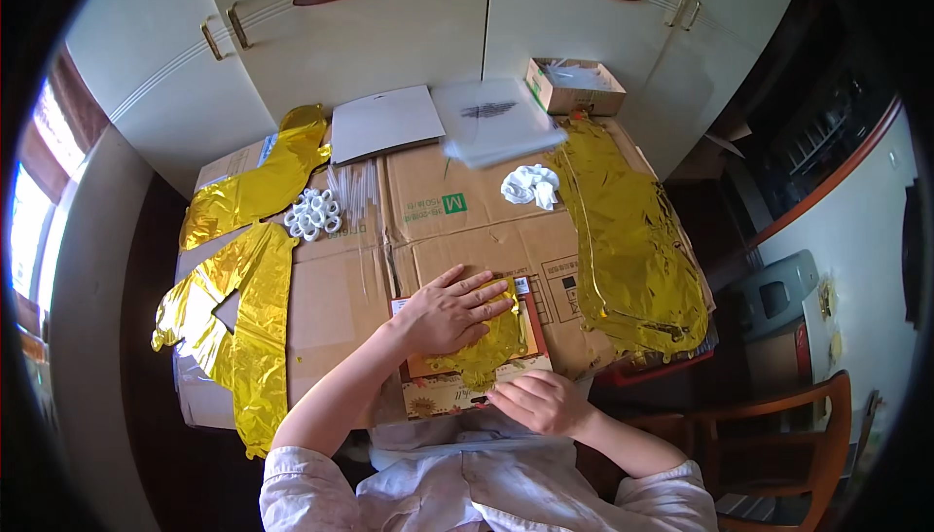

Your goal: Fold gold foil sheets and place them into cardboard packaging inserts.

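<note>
Pale shirt and two bare hands over folded gold foil

Nearest are the shirt's pale sleeves (309,493), one on each forearm. Beyond them, the right hand (538,403) has its fingers bunched at the lower edge of a printed card (428,404); whether they pinch it cannot be told. Just ahead of those fingertips, a folded gold foil piece (501,336) lies on the card. The left hand (443,318) rests flat across this foil, its fingers slightly spread.

Under the card is a cardboard surface (467,245). Well left of the left fingers lies a forked gold foil sheet (260,323); right of both hands' fingers stretches a long gold foil sheet (637,250).

Farther ahead of the left fingertips sit a crumpled white bundle (532,187) and, off to their left, white rings (313,214) beside clear thin sticks (355,192). Beyond are grey-white sheets (384,124), clear plastic sheets (496,128), an open carton (584,101) and, farthest from the fingers, cream cabinet doors (370,36).
</note>
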Action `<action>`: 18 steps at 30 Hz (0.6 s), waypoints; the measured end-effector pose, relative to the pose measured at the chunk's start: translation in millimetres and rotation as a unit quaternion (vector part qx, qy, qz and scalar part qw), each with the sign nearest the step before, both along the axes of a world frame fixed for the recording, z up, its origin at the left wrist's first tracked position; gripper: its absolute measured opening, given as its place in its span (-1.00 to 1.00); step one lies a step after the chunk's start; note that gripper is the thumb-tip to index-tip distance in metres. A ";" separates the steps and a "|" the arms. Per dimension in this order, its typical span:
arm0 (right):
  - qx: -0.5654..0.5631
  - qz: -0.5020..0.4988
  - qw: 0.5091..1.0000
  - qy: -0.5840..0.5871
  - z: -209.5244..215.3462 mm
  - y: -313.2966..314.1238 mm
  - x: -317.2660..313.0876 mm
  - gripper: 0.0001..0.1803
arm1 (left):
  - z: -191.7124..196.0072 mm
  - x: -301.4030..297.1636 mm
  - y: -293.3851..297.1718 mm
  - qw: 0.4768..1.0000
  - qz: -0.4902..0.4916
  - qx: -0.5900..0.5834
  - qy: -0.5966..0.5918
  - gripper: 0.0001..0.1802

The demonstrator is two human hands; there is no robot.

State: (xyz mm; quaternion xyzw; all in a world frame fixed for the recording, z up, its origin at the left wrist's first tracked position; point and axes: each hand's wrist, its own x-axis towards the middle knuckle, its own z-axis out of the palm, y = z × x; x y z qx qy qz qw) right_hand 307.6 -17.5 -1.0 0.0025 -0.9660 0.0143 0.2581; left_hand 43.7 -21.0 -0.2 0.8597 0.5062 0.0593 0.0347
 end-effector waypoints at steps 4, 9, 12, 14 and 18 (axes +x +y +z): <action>0.049 0.010 0.999 0.008 8.0 3.1 -10.2 -0.74 | 1.3 -0.6 1.3 1.000 -0.006 -0.003 0.000 -0.44; 0.056 -0.004 0.998 0.004 10.3 4.7 -14.3 -0.75 | 5.7 2.6 0.4 1.000 -0.001 0.014 0.001 -0.43; 0.043 -0.002 0.999 -0.007 5.7 3.9 -12.9 -0.77 | 6.6 5.2 0.0 1.000 0.008 0.020 -0.015 -0.41; 0.026 0.000 1.000 -0.018 6.1 3.9 -12.9 -0.77 | 3.6 6.5 -0.3 0.999 0.013 0.032 -0.020 -0.40; -0.119 0.005 0.992 -0.048 30.8 3.1 -16.8 -0.73 | 4.8 6.8 -0.6 1.000 0.017 0.011 -0.020 -0.39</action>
